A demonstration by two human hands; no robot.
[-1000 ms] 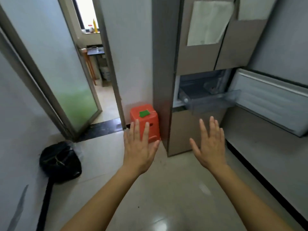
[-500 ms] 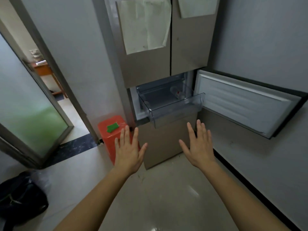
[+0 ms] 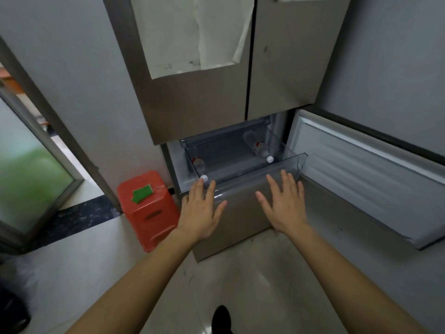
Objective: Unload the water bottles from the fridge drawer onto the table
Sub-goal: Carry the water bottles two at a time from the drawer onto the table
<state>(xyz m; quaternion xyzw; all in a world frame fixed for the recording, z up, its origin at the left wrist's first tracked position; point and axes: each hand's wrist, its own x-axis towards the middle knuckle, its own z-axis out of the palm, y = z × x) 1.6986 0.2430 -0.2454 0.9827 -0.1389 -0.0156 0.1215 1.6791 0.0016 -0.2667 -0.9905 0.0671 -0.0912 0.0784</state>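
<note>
A clear plastic fridge drawer (image 3: 292,165) stands pulled out of the grey fridge (image 3: 207,97). Two water bottles lie in it with white caps toward me: one bottle (image 3: 199,166) along the left wall, the other bottle (image 3: 258,147) at the back right. My left hand (image 3: 201,208) is spread flat, fingers straight, its fingertips just below the left bottle's cap at the drawer's front edge. My right hand (image 3: 284,201) is also spread and empty, in front of the drawer's front wall. No table is in view.
The fridge's lower door (image 3: 366,174) hangs swung out to the right. An orange plastic stool (image 3: 150,208) with a green patch stands left of the fridge. A glass door (image 3: 29,179) and doorway lie further left. My dark shoe (image 3: 221,319) shows on the glossy floor.
The view has swung from the doorway onto the fridge and come closer. Both spread hands have moved forward up to the drawer's front edge. The bottles have come into view.
</note>
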